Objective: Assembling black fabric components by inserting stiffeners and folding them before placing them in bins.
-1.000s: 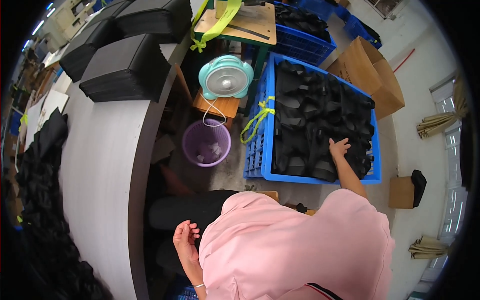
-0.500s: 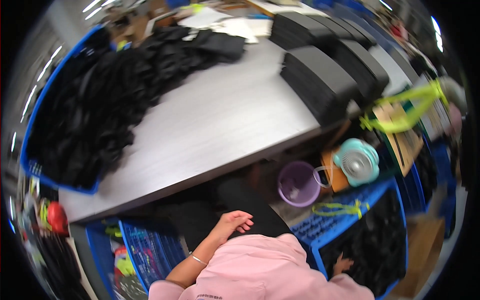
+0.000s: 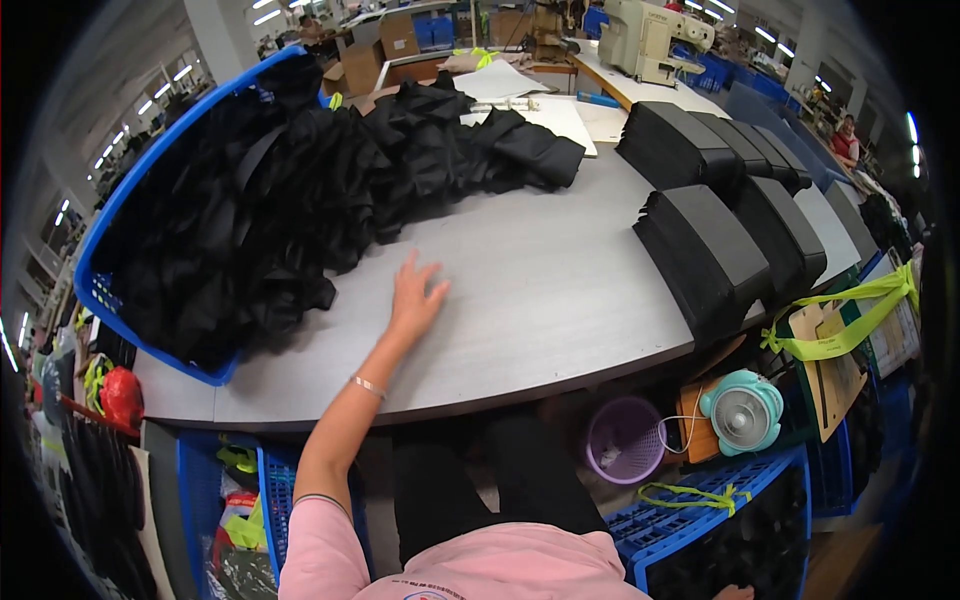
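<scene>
A: Black fabric pieces [image 3: 300,200], loose heap, left half of the grey worktop [image 3: 540,290], spilling out of a blue crate [image 3: 110,220] tipped onto its edge. Likely tipped so the pieces can be raked out without lifting.

B: Nearest first. Hands?

A: Right hand [image 3: 735,592] barely in view at the bottom edge, low beside a blue crate on the floor [image 3: 700,520]. Cannot tell its grip. Left hand [image 3: 415,300] stretched forward, palm flat on bare worktop, fingers spread, grasping nothing. It rests just beside the heap's near edge, not touching the fabric as far as I can see.

B: Under the worktop?

A: Purple basket [image 3: 625,440], small teal fan [image 3: 742,410] with a cord, both tucked within reach of the seat.

B: Further out?

A: Neat stacks of black cut pieces [image 3: 720,220] along the right side, squared up, well apart from the loose heap; reads as sorted kept apart from unsorted. Yellow-green strap [image 3: 850,315] hangs off that end. Beyond, white paper sheets [image 3: 560,115], then a sewing machine [image 3: 655,35] on the next bench.
</scene>
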Available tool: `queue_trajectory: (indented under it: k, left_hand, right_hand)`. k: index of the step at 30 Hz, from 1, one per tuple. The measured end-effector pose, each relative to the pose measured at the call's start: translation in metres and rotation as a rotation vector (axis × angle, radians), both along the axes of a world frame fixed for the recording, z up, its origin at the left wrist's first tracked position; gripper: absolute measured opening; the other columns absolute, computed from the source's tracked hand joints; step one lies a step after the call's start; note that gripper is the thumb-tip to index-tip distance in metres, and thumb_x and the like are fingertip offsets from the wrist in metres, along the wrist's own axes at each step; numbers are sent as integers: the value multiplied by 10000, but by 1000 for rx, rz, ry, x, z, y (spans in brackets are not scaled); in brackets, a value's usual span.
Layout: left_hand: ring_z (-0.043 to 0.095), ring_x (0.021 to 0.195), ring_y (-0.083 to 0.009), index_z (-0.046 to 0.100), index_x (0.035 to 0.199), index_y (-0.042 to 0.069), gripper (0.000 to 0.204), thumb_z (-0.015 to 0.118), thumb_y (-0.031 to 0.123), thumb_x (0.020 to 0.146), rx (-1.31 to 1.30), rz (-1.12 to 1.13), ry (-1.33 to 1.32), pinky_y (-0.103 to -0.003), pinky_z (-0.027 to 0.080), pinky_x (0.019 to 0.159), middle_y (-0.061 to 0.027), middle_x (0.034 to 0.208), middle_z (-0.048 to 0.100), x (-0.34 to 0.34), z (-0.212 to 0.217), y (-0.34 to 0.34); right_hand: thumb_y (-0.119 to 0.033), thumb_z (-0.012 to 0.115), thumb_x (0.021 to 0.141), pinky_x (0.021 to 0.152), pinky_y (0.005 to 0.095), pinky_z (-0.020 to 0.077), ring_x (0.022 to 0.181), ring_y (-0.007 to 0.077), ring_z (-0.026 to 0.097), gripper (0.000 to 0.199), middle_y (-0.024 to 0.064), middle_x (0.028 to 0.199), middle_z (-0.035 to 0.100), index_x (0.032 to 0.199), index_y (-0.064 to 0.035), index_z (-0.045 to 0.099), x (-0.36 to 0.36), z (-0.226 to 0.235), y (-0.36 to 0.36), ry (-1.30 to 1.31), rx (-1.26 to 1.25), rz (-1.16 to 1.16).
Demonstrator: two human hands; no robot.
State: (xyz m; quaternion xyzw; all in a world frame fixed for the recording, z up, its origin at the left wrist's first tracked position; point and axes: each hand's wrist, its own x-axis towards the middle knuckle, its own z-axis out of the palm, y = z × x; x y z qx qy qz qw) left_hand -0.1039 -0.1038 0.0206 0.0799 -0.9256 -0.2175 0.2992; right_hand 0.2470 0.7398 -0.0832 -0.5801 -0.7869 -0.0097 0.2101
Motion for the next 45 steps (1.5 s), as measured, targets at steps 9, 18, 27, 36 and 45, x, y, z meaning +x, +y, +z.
queue_trajectory:
  k: [9,18,27,36,45]
  left_hand:
    - [421,1248,-381,541,1357,52,546,679,259,871,6,216,-177,-444,377,1057,-161,1447,479,-52,-6,-66]
    - [575,940,-240,656,1153,41,336,716,23,822,311,-56,230,-345,477,841,-81,1003,660,78,46,66]
    - [526,707,-46,621,1089,-4,164,640,50,936,1414,-94,350,-221,503,542,-14,897,611,117,55,121]
    - [498,1265,-285,638,1159,2,300,616,6,860,574,-26,220,-383,376,1070,-148,1329,558,117,41,134]
    - [522,1089,-293,674,1041,34,285,752,55,768,310,-303,-37,-391,419,964,-96,1101,626,89,31,122]
  right_hand:
    - [104,502,784,1159,445,254,1394,399,347,505,253,1513,323,1287,68,482,-166,55,-181,399,-198,1005]
    - [-12,644,854,1095,448,353,1317,400,442,383,240,1430,440,1231,-7,573,-265,115,-463,381,-411,1834]
    - [-6,716,816,921,406,487,1123,365,591,215,182,1284,561,1019,-12,646,-307,149,-545,728,-472,1810]
    - [-251,716,843,940,415,433,1036,303,586,292,123,1243,590,1070,-83,641,-298,120,-519,452,-261,2019]
    - [-91,662,872,983,405,430,1103,296,584,111,107,1254,586,958,-49,605,-307,95,-515,646,-542,1889]
